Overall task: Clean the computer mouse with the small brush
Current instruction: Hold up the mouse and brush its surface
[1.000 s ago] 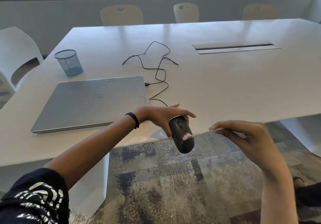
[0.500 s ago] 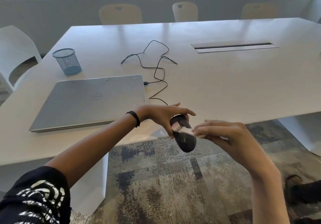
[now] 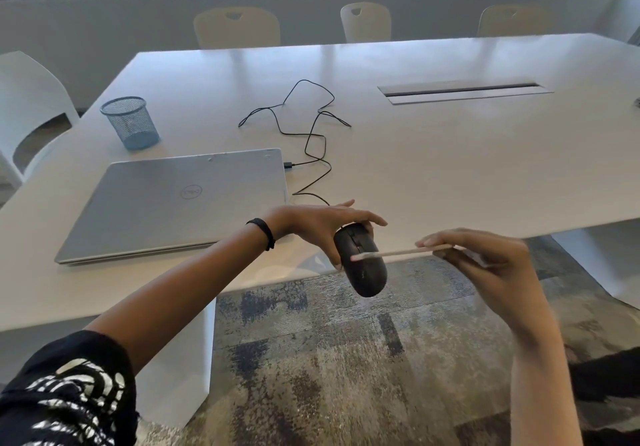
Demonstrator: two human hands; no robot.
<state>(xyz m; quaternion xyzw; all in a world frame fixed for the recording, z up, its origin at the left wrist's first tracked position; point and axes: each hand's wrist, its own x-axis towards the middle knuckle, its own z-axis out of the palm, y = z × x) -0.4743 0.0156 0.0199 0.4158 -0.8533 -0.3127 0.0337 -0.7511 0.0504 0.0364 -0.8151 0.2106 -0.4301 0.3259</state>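
A black computer mouse (image 3: 363, 265) hangs in the air just off the table's near edge, its top facing me and its rear end pointing down. My left hand (image 3: 322, 227) grips it from above at the front end. My right hand (image 3: 485, 258) pinches a small brush (image 3: 401, 253) with a thin pale handle. The brush lies almost level, and its pinkish tip touches the left side of the mouse's back. The mouse's black cable (image 3: 311, 141) snakes back across the table.
A closed silver laptop (image 3: 180, 200) lies on the white table (image 3: 450, 168), left of my hands. A blue mesh cup (image 3: 130, 122) stands behind it. A cable slot (image 3: 464, 91) sits at back right. Chairs line the far side and left. Carpet lies below.
My right hand has drawn back to the right from the mouse, so the brush handle shows again and its tip rests on the mouse's back. The mouse has tilted slightly.
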